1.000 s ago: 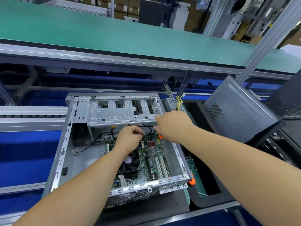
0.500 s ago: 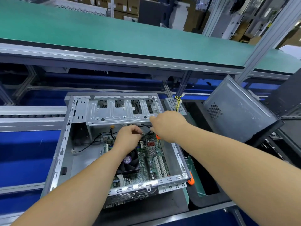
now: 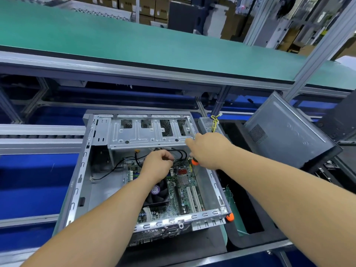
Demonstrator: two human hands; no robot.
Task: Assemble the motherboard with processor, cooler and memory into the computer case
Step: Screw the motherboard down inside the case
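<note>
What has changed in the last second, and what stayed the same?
The right hand, gripping an orange-handled tool, drifted slightly left and toward the drive bay. The left hand stayed by the black cables, fingers curled at them. Nothing was picked up or released. The case, motherboard and cooler fan did not move.

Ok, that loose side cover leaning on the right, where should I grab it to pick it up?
Likely best to grip the side cover by its raised upper edge, coming from above. It leans tilted with that edge free, while its lower edge rests down beside the case.
</note>
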